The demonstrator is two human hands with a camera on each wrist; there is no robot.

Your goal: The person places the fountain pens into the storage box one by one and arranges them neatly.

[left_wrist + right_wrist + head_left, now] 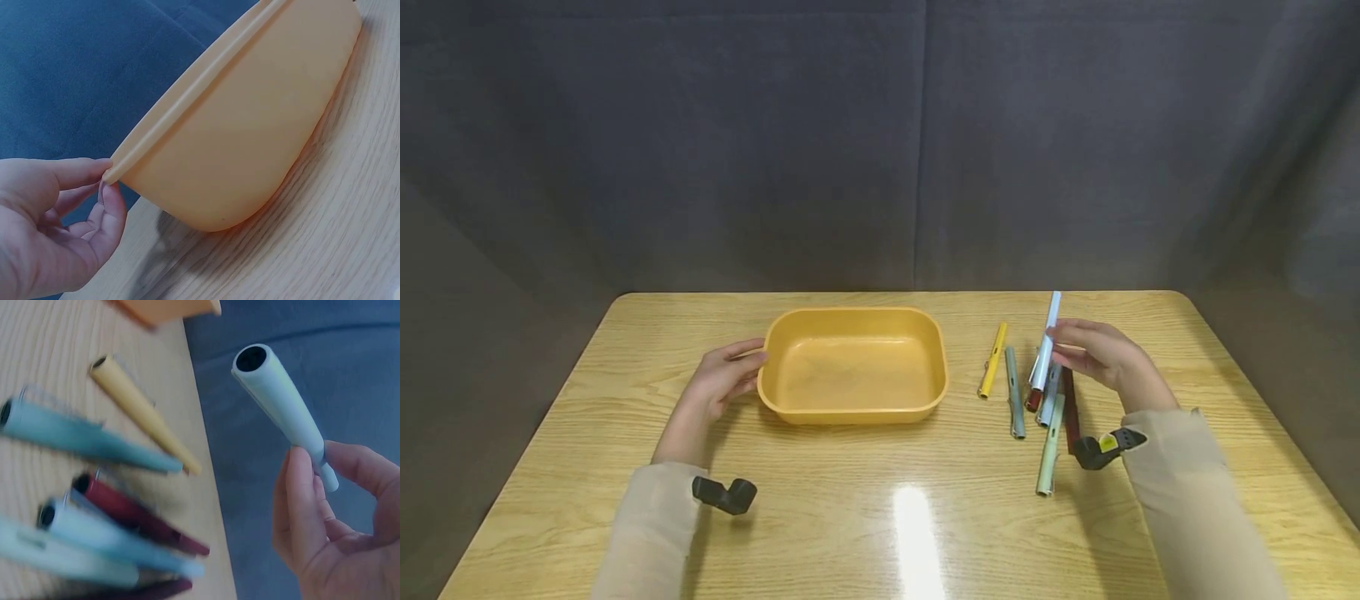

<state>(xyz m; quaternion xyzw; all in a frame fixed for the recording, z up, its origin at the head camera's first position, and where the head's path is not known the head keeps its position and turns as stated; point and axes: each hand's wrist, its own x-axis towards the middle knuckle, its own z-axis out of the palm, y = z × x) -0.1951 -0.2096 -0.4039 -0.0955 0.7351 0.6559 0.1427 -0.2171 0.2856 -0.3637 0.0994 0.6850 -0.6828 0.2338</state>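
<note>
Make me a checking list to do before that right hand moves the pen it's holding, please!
1. Right hand grips the held pen: ok, pinched between thumb and fingers.
2. Held pen raised above the table: ok, the right wrist view shows it apart from the others.
3. Left hand on the tray: ok, pinching its rim.
4. Tray right way up: ok, open side up.
5. Other pens well spread: not ok, several are bunched together.
6. Held pen's cap tight: cannot tell.
</note>
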